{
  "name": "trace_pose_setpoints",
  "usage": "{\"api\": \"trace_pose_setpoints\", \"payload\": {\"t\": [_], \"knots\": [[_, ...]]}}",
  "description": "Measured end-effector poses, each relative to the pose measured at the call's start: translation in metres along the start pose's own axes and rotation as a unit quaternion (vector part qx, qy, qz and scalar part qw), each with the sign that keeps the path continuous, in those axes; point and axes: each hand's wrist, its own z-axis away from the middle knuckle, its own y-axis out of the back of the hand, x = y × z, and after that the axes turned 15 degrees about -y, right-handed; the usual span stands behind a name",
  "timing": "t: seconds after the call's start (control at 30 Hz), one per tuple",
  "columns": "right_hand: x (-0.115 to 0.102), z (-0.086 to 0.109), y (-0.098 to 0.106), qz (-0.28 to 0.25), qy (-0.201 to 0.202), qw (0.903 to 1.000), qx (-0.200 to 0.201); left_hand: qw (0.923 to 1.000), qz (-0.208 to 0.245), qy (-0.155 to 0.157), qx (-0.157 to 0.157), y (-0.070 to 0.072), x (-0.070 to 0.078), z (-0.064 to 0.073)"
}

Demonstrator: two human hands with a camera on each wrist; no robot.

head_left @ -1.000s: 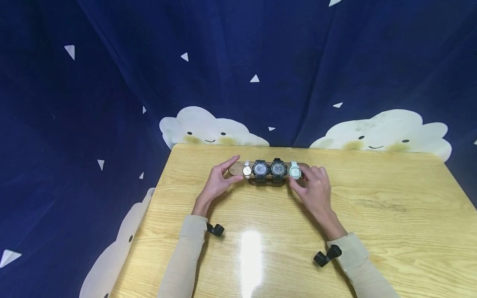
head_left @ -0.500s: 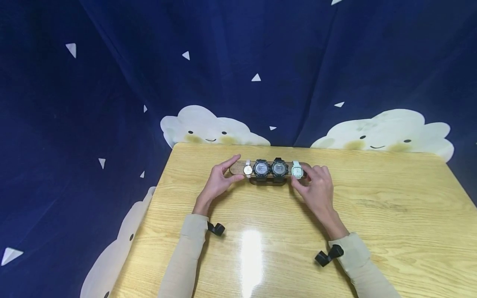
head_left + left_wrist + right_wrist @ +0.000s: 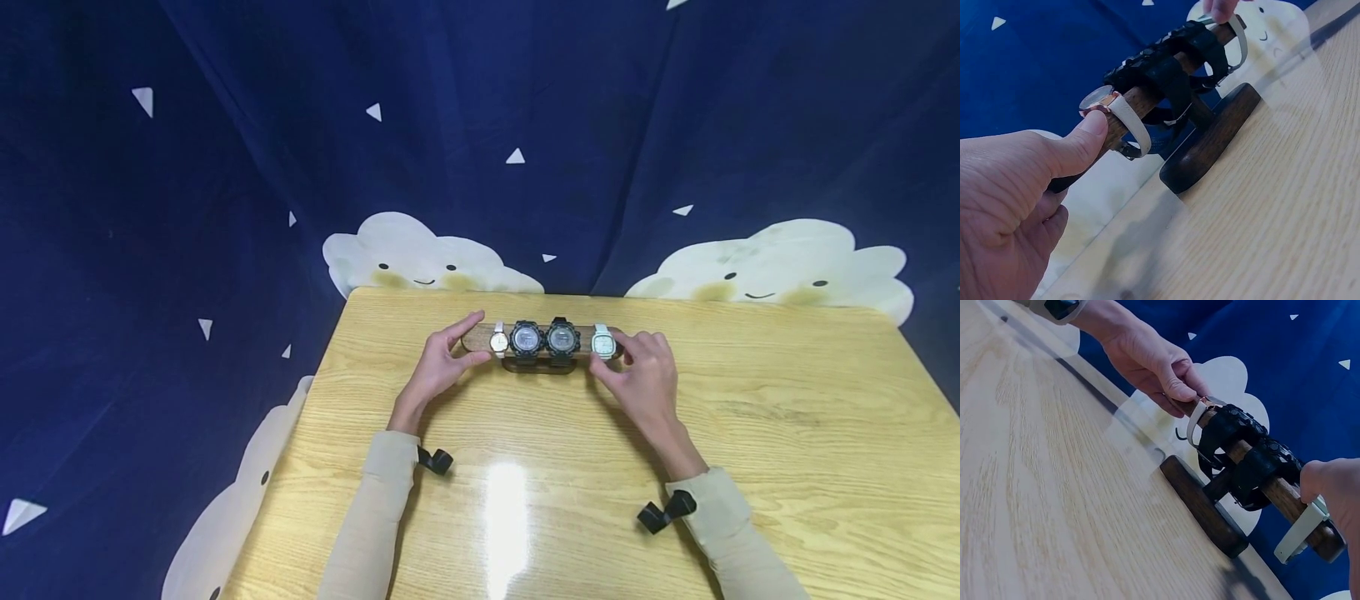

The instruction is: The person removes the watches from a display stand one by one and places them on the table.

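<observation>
A dark wooden watch stand [image 3: 476,338] stands on the table, its crossbar raised on a rounded base [image 3: 1210,150]. Strapped along the bar are a small watch with a white band [image 3: 498,342], two chunky black digital watches [image 3: 526,339] and, toward the right end, a pale mint square watch [image 3: 602,344]. My left hand [image 3: 437,364] grips the bar's left end, thumb against the small watch's case. Thumb and fingers of my right hand [image 3: 645,379] pinch the mint watch. In the right wrist view its pale strap [image 3: 1299,532] loops under the bar, with part of the case hidden.
The wooden table [image 3: 750,417] reaches back to a dark blue curtain [image 3: 450,108] printed with clouds and triangles. The stand sits close to the table's back edge. A black camera mount [image 3: 667,511] is on each sleeve.
The mint watch has slid a little to the right along the bar with my right hand, widening its gap from the black watches. My left hand keeps its hold on the bar.
</observation>
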Motion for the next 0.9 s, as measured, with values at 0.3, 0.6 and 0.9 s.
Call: {"api": "trace_pose_setpoints", "payload": {"t": [0.3, 0.6, 0.9], "knots": [[0.0027, -0.0012, 0.0006, -0.001, -0.004, 1.0, 0.002, 0.9999, -0.007, -0.011, -0.004, -0.0005, -0.0012, -0.0009], [0.003, -0.0026, 0.0015, 0.003, -0.005, 1.0, 0.004, 1.0, -0.002, -0.009, -0.002, 0.0001, -0.0012, -0.0005], [0.0017, -0.0029, 0.0034, 0.003, -0.011, 0.9999, 0.0, 0.9999, 0.008, -0.005, 0.003, -0.0002, -0.0004, -0.0004]]}}
